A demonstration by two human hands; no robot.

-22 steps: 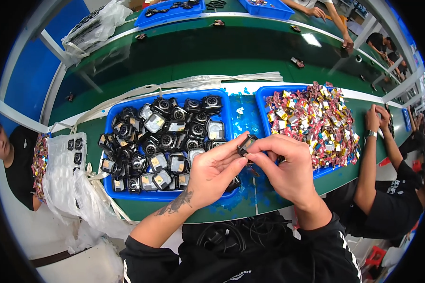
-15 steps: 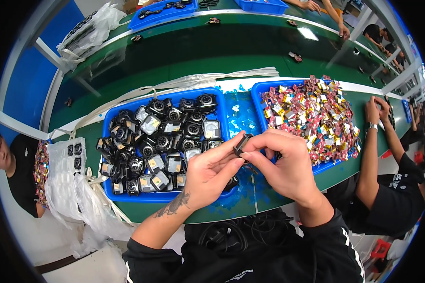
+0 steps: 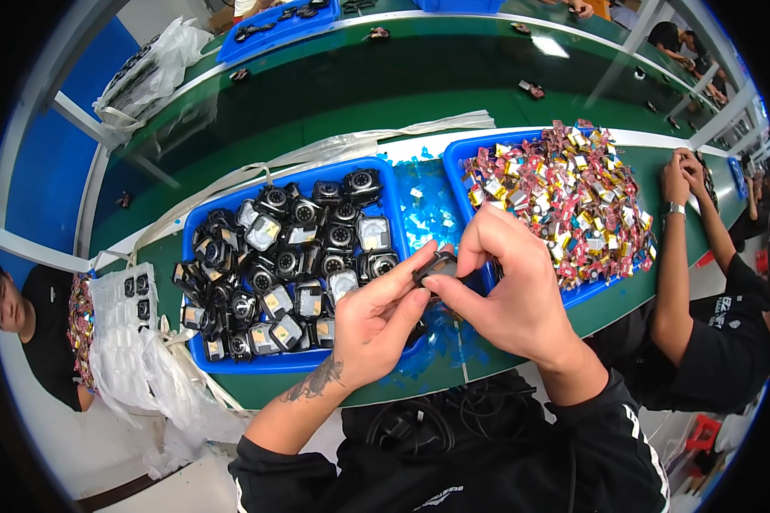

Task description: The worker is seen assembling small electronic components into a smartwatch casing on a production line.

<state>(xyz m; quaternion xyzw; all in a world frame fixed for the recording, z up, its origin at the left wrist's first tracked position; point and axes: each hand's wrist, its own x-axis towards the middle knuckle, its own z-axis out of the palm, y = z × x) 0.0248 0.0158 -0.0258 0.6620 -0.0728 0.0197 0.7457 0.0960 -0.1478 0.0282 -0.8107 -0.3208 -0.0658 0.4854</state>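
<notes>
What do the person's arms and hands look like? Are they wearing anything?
Both hands are bare, no gloves. The left hand has a dark tattoo above the wrist and its black sleeve is pushed up. The right hand has a black sleeve with white stripes.

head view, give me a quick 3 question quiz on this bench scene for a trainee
1. True or false: both hands hold the small black part together above the bench.
2. Which tray lies on the person's left? A) the blue tray of black round-faced parts B) the blue tray of small colourful pieces C) a red tray of screws
3. Fill in: the left hand shows a ___ on its forearm near the wrist.

Key
1. True: the left hand and right hand both pinch it at their fingertips.
2. A
3. tattoo
</notes>
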